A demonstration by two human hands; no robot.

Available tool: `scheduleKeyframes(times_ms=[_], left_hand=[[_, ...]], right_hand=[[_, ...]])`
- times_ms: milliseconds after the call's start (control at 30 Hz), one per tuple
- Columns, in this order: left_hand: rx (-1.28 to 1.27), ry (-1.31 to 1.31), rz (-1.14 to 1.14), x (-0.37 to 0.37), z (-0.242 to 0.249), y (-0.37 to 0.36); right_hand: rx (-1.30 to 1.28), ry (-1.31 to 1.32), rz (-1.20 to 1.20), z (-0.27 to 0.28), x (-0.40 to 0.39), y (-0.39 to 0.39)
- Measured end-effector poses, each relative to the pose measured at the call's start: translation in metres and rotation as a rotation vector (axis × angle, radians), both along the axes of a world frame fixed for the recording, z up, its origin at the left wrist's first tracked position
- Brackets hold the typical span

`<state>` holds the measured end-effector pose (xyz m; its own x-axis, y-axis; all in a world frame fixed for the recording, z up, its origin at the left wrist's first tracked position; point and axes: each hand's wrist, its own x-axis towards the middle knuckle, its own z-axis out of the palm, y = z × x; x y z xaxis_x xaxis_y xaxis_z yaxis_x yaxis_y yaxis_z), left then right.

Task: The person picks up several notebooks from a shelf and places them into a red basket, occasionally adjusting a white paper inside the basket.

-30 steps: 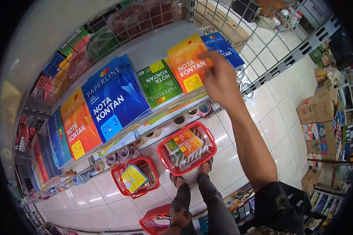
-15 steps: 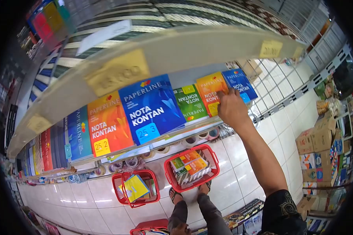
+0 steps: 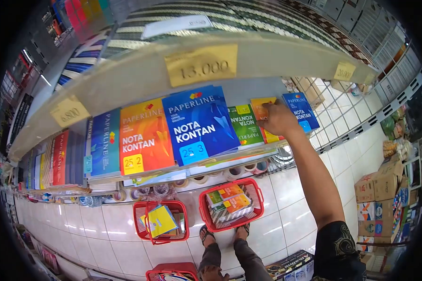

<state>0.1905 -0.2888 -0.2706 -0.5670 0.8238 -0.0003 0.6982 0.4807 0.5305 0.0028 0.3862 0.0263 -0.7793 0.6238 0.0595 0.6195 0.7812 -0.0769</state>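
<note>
The right hand point(image 3: 282, 121) reaches over the small orange Nota Kontan booklet point(image 3: 260, 109) on the shelf point(image 3: 251, 86), thumb and forefinger parted in a curve across the glossy cover; whether it grips cannot be told; the booklet lies between an upside-down green booklet point(image 3: 244, 124) and a small blue booklet point(image 3: 301, 111), all flat rectangles; the left hand point(image 3: 214, 274) is by the leg, cut off at the lower edge, its fingers unclear. Larger glossy booklets, blue point(image 3: 195, 126) and orange point(image 3: 146, 136), lie farther left; a thin wire grid point(image 3: 335, 105) of square mesh stands to the right; red plastic baskets point(image 3: 258, 199) with slotted walls, holding paper stacks, sit on shiny floor tiles point(image 3: 276, 210).
</note>
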Motion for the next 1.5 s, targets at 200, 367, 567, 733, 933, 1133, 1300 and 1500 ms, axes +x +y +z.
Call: scheduleKeyframes(times_ms=[200, 367, 567, 733, 933, 1133, 1300, 1500], left_hand=[[-0.323, 0.038, -0.042, -0.008, 0.027, 0.035], [-0.822, -0.379, -0.062, -0.012, 0.032, 0.044], [-0.939, -0.501, -0.113, -0.012, 0.024, 0.042], [-0.901, -0.45, -0.135, -0.011, 0.017, 0.032], [-0.512, -0.234, -0.02, -0.028, 0.048, 0.052], [-0.606, -0.34, -0.065, -0.036, 0.065, 0.062], [-0.646, -0.386, -0.061, -0.033, 0.065, 0.062], [-0.704, -0.411, -0.088, -0.029, 0.064, 0.053]], right_hand=[[0.04, -0.01, 0.048, -0.005, 0.007, -0.003], [0.07, 0.016, 0.047, -0.001, 0.01, -0.013], [0.044, 0.019, 0.008, 0.001, 0.012, -0.022], [0.042, 0.083, -0.001, -0.003, 0.015, -0.023], [-0.004, 0.06, -0.028, -0.002, 0.016, -0.025], [0.089, 0.899, -0.117, -0.022, 0.05, -0.106], [-0.452, 0.874, -0.623, -0.262, 0.112, -0.217], [-1.557, 0.933, -1.296, -0.49, 0.132, -0.304]])
